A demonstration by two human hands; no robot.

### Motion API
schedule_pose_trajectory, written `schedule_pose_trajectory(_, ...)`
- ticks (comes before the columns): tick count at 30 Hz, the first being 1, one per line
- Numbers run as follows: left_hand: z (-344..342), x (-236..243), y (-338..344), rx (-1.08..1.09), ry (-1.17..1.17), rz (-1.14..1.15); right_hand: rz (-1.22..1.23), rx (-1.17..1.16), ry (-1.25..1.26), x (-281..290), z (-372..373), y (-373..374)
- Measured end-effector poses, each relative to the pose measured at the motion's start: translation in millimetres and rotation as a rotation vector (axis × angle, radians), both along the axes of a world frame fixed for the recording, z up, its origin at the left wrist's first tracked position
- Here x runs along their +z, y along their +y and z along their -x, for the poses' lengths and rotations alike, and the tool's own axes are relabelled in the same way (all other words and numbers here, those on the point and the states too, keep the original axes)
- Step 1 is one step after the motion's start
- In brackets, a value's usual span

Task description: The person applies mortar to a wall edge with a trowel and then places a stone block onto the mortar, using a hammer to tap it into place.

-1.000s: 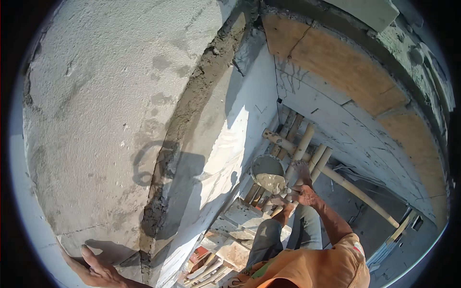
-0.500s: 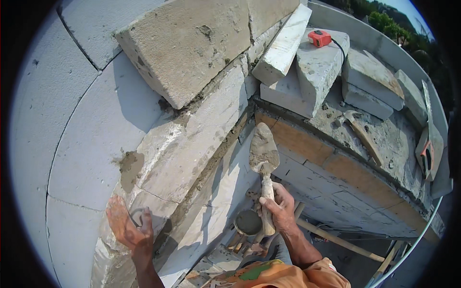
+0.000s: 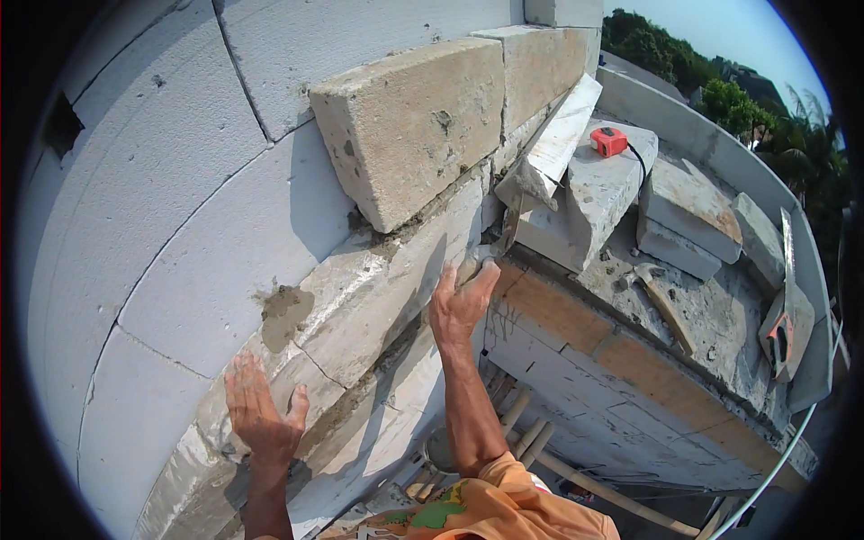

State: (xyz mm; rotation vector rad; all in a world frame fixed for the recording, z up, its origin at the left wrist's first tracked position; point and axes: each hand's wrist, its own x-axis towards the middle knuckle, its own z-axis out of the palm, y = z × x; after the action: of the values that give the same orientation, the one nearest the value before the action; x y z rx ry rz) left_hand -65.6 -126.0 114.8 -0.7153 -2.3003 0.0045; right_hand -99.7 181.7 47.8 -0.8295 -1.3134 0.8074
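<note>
My left hand (image 3: 263, 416) lies with its fingers spread on the pale block course (image 3: 247, 382) at the wall's lower left. A grey mortar patch (image 3: 286, 315) sticks to the blocks just above it. My right hand (image 3: 461, 310) reaches up to the inner corner, closed round the handle of a trowel (image 3: 510, 223). Its blade is seen nearly edge-on beside a white block strip (image 3: 560, 139), and mortar on it is hard to make out. Left of the trowel, a large tan block (image 3: 418, 126) stands on a mortar bed on the ledge.
On the right-hand wall top are cut blocks (image 3: 691, 216), a red tape measure (image 3: 608, 141), a hammer (image 3: 666, 310) and a handsaw (image 3: 785, 297). Bamboo poles (image 3: 612, 490) lie far below, near a partly hidden bucket (image 3: 439, 450). A pale hose (image 3: 765, 468) hangs at right.
My right hand has moved up and forward with the trowel, from above the bucket to the wall corner. My left hand stays on the blocks. The view has tilted up.
</note>
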Motion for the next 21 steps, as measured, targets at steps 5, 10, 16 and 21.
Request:
schedule_pose_trajectory(5,-6,5,-10,-0.004,-0.003,0.007,-0.004,0.558,-0.094,-17,-80,-34)
schedule_pose_trajectory(10,-11,11,-4,0.005,-0.087,0.019,0.678,0.958,0.141,-69,-108,-1)
schedule_pose_trajectory(16,-14,12,-3,0.024,-0.091,0.015,0.926,1.499,0.757,-37,-66,31)
schedule_pose_trajectory(21,-12,10,0,-0.003,-0.085,-0.021,0.986,1.704,0.951,-29,-11,31)
